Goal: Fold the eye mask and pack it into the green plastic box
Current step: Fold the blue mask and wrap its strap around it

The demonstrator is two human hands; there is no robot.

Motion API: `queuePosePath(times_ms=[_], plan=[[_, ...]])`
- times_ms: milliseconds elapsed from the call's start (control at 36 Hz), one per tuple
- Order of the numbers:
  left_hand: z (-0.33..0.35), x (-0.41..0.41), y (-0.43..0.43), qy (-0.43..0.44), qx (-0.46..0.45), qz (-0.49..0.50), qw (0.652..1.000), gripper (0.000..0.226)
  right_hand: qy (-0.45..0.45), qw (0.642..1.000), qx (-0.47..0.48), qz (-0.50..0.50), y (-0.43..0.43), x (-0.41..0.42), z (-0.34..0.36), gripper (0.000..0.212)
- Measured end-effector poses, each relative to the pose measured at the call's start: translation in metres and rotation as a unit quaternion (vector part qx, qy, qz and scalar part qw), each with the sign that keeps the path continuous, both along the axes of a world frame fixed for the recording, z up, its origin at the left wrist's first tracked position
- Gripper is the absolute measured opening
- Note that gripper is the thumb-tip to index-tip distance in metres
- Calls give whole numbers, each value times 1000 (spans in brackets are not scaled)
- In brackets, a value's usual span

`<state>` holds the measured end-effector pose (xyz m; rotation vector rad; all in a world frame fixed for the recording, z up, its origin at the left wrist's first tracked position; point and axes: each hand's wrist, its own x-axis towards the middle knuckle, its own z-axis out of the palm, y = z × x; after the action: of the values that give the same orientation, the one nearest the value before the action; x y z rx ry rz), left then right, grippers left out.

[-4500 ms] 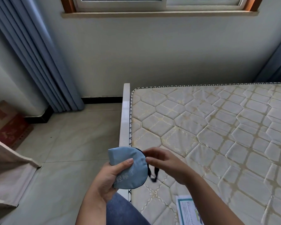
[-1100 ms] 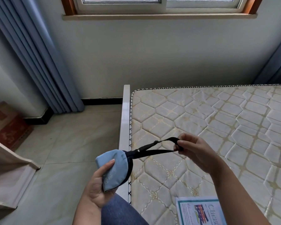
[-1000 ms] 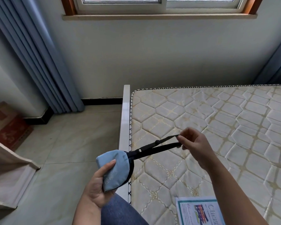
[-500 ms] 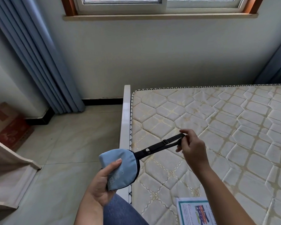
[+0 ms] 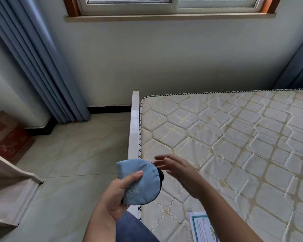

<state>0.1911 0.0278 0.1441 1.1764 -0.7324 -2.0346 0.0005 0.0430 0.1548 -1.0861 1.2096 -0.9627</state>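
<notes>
Eye mask (image 5: 141,180), prob. folded, in L hand (image 5: 115,198).

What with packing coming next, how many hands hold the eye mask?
1. The left hand grips the eye mask, thumb on top; the right hand hovers beside it, open and empty.

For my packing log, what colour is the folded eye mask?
The eye mask is light blue, dark-edged; head view.

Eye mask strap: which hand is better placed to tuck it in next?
Probably right hand: it is open and free beside the black strap, while the left hand grips the folded eye mask.
</notes>
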Motion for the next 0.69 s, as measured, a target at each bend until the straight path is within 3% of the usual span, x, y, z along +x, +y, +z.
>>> queuePosePath(times_ms=[222, 695], plan=[[4, -6, 3, -13, -25, -42, 999, 51, 14, 998, -8, 68, 0, 7, 7, 9], [2, -10, 5, -26, -7, -30, 999, 49, 78, 990, 20, 112, 3, -21, 2, 16]])
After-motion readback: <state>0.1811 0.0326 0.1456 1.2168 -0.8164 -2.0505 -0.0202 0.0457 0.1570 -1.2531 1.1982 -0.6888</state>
